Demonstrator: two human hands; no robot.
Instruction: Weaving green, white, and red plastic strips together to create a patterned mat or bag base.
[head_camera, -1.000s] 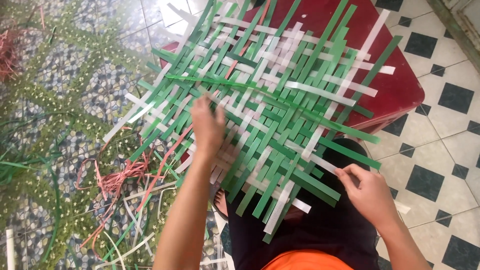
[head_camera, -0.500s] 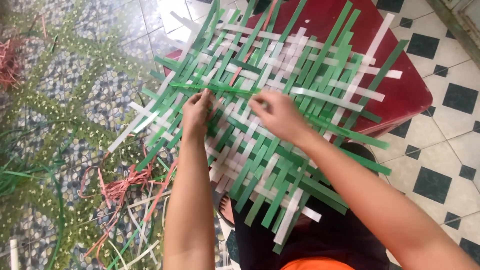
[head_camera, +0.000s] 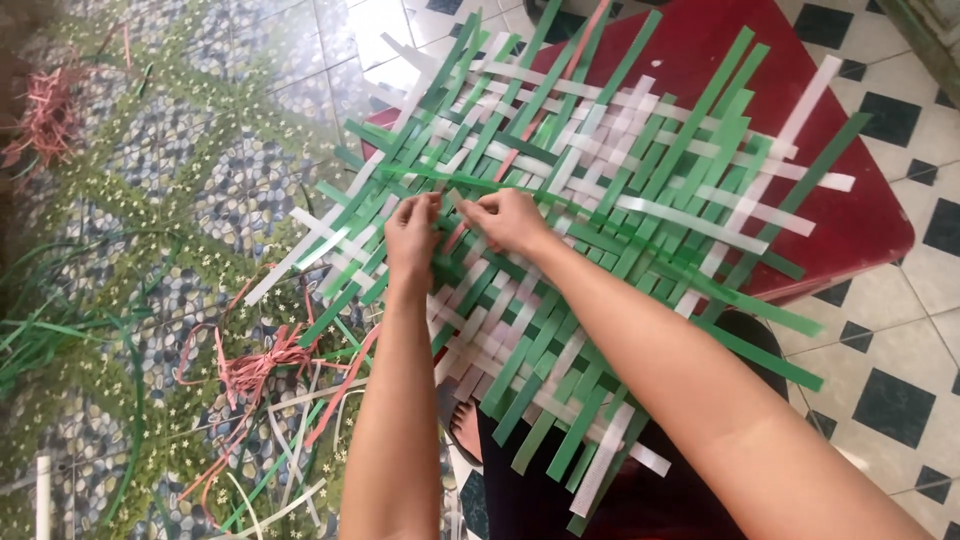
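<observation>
Near: woven mat (head_camera: 600, 260) of green + white strips lies across lap, far edge on red stool (head_camera: 860, 200). Left hand (head_camera: 412, 235) & right hand (head_camera: 508, 218) side by side mid-mat, fingers pinched on strips. Loose strips (head_camera: 270, 400) on floor, left.

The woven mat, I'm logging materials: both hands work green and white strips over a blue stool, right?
Not quite. The stool under the woven mat is red, not blue, as the head view shows. The left hand and right hand do work green and white strips.
</observation>
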